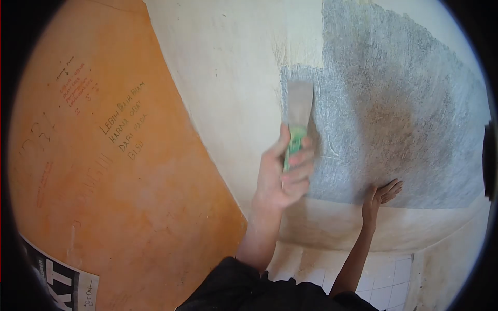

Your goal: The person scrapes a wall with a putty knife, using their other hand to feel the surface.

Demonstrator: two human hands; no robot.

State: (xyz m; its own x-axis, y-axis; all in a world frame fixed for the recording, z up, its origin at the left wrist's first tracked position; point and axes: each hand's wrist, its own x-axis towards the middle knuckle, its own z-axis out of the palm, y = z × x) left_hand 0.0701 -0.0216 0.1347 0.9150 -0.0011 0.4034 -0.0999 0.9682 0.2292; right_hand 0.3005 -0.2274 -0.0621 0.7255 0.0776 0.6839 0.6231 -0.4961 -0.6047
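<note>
My left hand [285,171] is closed around the green handle of a scraper [300,103], with the thumb along one side and the fingers curled on the other. The wide blade points up and lies over the left edge of a rough grey patch [342,129] on the pale wall [228,67]. Lower right, my right hand [385,194] rests against the grey patch near its bottom edge, its fingers stretched out and holding nothing.
An orange wall [166,186] with handwriting fills the left side. A black and white printed sheet [78,282] is at the lower left. White tiles [384,280] show at the bottom right, below the pale wall. A dark object [489,160] stands at the far right edge.
</note>
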